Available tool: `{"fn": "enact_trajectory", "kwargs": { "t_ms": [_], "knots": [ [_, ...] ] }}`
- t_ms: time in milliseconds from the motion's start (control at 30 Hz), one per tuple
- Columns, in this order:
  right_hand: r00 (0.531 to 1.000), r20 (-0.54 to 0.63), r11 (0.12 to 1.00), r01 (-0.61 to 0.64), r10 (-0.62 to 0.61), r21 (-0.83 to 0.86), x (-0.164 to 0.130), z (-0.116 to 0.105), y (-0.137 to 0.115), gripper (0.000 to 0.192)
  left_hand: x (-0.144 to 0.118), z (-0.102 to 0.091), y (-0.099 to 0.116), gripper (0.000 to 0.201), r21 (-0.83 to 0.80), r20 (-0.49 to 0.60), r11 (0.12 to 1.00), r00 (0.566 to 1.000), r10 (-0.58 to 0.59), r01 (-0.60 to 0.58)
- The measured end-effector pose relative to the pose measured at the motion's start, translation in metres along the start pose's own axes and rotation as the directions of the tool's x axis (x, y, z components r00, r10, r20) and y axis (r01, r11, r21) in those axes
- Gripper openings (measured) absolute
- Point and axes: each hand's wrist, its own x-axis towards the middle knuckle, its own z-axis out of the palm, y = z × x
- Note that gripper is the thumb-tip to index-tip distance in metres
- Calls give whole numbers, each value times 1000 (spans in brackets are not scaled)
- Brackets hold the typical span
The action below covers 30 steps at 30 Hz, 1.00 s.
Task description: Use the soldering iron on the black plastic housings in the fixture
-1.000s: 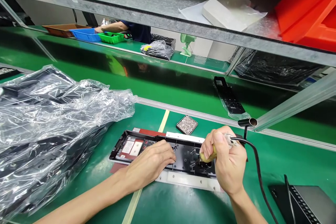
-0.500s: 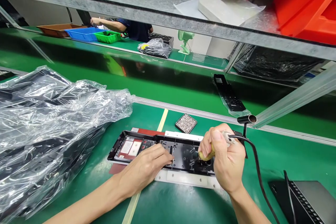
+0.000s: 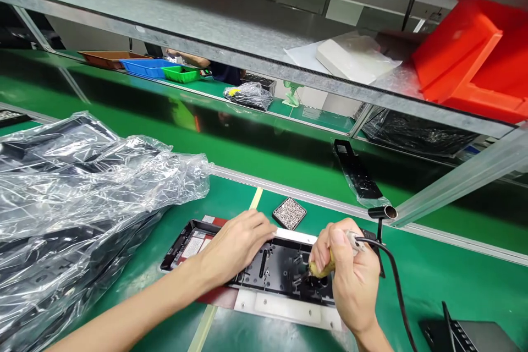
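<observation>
My right hand [image 3: 350,275] is wrapped around the yellowish grip of a corded soldering iron [image 3: 322,267], held tip-down over the right half of a long black plastic housing [image 3: 280,267]. The iron's tip is hard to make out among the dark posts. My left hand [image 3: 243,239] reaches across the housing, its fingers stretched near the far edge; the thumb is mostly hidden and nothing shows in the fingers. White strips [image 3: 280,308] flank the housing on a reddish-brown base. Just beyond stands a small black tray [image 3: 290,213] of tiny metal parts.
Plastic-wrapped black parts [image 3: 103,176] cover the left side. A metal tube holder [image 3: 383,213] stands right of the housing, below a slanted post [image 3: 457,176]. A shelf edge [image 3: 247,60] crosses above, bearing a red bin [image 3: 457,60]. A black box [image 3: 474,335] lies lower right.
My left hand has lifted from the housing's middle and moved towards its far edge. My right hand keeps the soldering iron at nearly the same spot. The view has tilted upward.
</observation>
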Motion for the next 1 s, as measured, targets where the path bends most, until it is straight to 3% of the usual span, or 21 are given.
{"fn": "enact_trajectory", "kwargs": {
  "t_ms": [167,300,500,767,1000],
  "knots": [
    [1000,-5,1000,3,-3,6,0,-2,1,29,67,19,-32,26,-5,91,997,993,-78,79],
    [1000,-11,1000,-8,9,16,2,-2,1,31,96,42,-45,20,-1,161,998,985,-56,57],
    [999,-5,999,-35,35,24,4,-2,0,31,108,61,-50,20,43,216,999,976,-31,22],
    [1000,-2,1000,-21,21,19,4,-1,1,30,111,63,-48,27,89,215,996,977,-17,-2],
    [1000,1,1000,-27,27,16,3,-3,2,31,115,65,-43,19,48,176,997,982,-75,67]
  ]
}}
